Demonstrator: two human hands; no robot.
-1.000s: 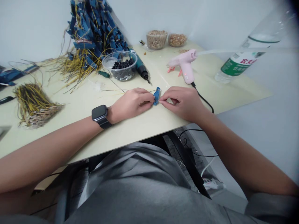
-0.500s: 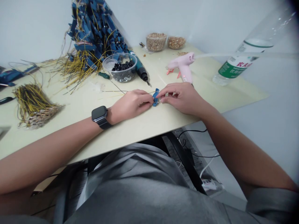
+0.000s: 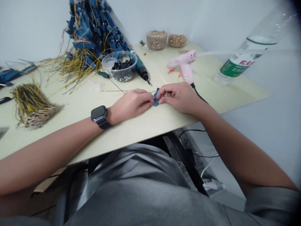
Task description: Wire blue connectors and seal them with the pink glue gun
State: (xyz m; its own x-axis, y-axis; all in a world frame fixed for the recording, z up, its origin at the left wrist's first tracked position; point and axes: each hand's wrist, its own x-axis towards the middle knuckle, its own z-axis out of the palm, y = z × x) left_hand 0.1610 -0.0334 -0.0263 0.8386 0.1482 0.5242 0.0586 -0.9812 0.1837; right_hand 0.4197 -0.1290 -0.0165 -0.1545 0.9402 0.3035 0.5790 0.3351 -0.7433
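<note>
A small blue plastic piece (image 3: pixel 155 103) with thin wires lies at the table's front middle, between my two hands. My left hand (image 3: pixel 135 103), wearing a dark watch (image 3: pixel 99 113) on its wrist, pinches the piece's left side with thumb and forefinger. From the right, the bent forefinger and thumb of my right hand (image 3: pixel 180 96) meet at the piece's right side. What lies between those right fingertips is too small to make out. A thin dark wire (image 3: pixel 115 91) runs leftward over the table from behind my left hand.
Behind my hands are a tub of black parts (image 3: pixel 123 70), a dark teal electric screwdriver (image 3: pixel 141 69) and a pink glue gun (image 3: pixel 185 64). A heap of blue cases (image 3: pixel 89 34) with yellow wires and a wire bundle (image 3: pixel 34 103) stand left. At right is a water bottle (image 3: pixel 237 66).
My right fingertips have shifted slightly left, now overlapping the blue piece's right side. My left hand keeps its pinch. The whole view has shifted slightly.
</note>
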